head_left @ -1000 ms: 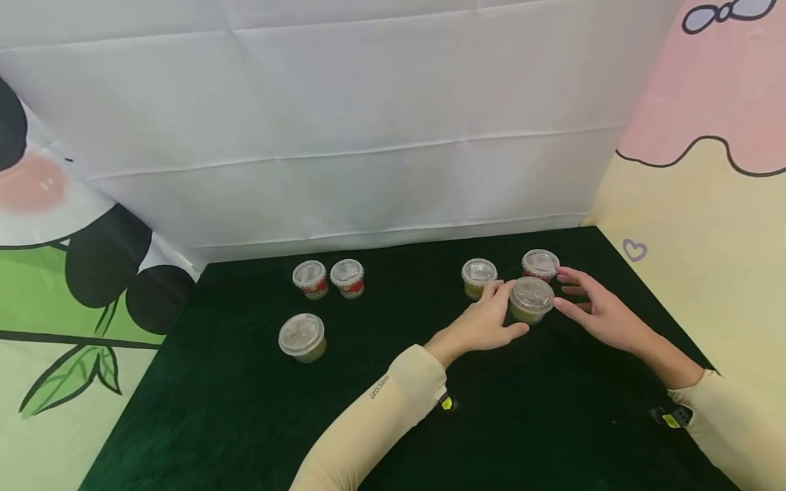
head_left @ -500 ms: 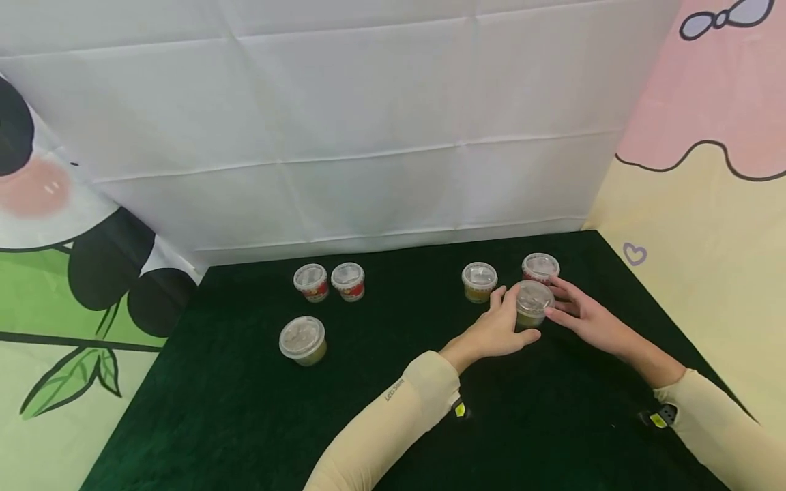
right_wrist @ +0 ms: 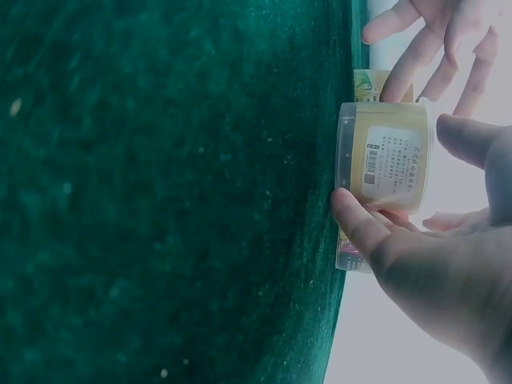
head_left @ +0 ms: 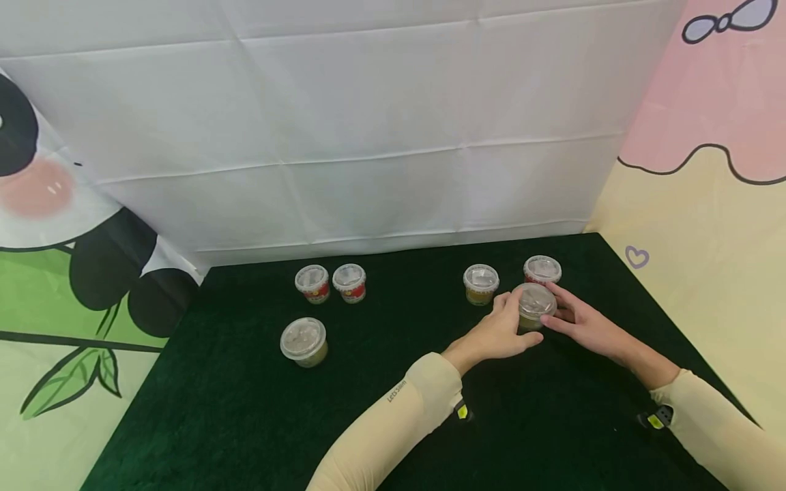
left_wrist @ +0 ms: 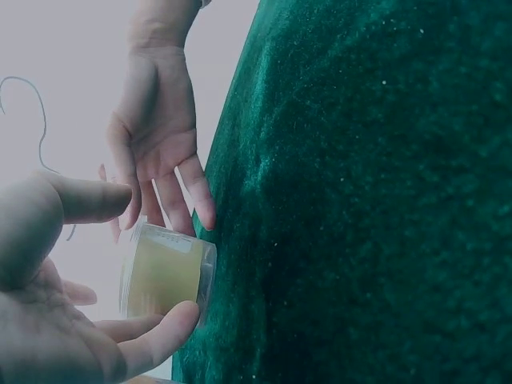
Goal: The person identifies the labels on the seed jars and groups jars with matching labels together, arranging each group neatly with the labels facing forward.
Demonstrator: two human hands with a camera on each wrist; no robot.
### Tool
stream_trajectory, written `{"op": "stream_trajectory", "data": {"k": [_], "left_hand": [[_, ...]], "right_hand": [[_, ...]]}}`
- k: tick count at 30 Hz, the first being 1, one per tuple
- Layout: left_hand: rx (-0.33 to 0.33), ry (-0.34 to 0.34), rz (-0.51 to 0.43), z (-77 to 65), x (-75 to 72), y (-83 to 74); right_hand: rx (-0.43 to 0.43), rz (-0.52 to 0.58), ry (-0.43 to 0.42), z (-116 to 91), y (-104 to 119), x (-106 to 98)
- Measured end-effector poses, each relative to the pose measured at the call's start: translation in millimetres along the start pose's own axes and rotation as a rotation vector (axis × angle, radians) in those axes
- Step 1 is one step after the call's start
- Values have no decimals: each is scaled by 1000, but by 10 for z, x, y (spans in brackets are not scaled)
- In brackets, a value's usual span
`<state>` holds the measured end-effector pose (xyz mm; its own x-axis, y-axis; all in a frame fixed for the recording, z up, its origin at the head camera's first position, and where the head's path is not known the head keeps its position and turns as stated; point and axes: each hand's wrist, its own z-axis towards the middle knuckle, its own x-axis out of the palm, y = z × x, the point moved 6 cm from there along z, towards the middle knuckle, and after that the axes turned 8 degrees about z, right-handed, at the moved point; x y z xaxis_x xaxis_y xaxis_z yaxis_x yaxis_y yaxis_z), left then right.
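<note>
A round clear tub (head_left: pixel 537 300) with a transparent lid and yellowish contents stands upright on the dark green cloth. My left hand (head_left: pixel 499 331) is at its left side, fingertips touching or nearly touching it, thumb held out in front. From the right, my right hand (head_left: pixel 589 327) reaches around it with relaxed fingers, the thumb by the lid rim. In the left wrist view the tub (left_wrist: pixel 168 268) lies between both hands. A printed white label (right_wrist: pixel 394 164) shows on its side in the right wrist view. A smaller red-banded tub (head_left: pixel 543 269) stands just behind, partly covered.
Left of my hands stands a small lidded tub (head_left: pixel 481 283) with yellowish contents. Farther left are two red-labelled tubs (head_left: pixel 312 283) side by side and a wider tub (head_left: pixel 303 342) nearer me. A white cloth backdrop (head_left: pixel 368 136) rises behind the table.
My right hand has moved left and closer around the tub, and my left hand has shifted slightly right. The tub has barely moved; the view has tilted a little.
</note>
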<state>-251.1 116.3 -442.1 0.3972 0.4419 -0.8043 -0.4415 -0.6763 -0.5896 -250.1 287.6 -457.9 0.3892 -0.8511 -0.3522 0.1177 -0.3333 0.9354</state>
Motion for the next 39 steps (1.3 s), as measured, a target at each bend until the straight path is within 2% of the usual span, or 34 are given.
{"op": "stream_trajectory", "data": {"k": [10, 20, 32, 39], "left_hand": [[-25, 15, -17, -3, 20, 35], [-23, 32, -36, 2, 52, 43], [-13, 59, 16, -8, 82, 93], [3, 46, 34, 17, 20, 125]], "right_hand": [[53, 43, 16, -10, -35, -4], [85, 30, 22, -40, -66, -8], [111, 7, 4, -32, -100, -1], [100, -7, -8, 7, -60, 5]]}}
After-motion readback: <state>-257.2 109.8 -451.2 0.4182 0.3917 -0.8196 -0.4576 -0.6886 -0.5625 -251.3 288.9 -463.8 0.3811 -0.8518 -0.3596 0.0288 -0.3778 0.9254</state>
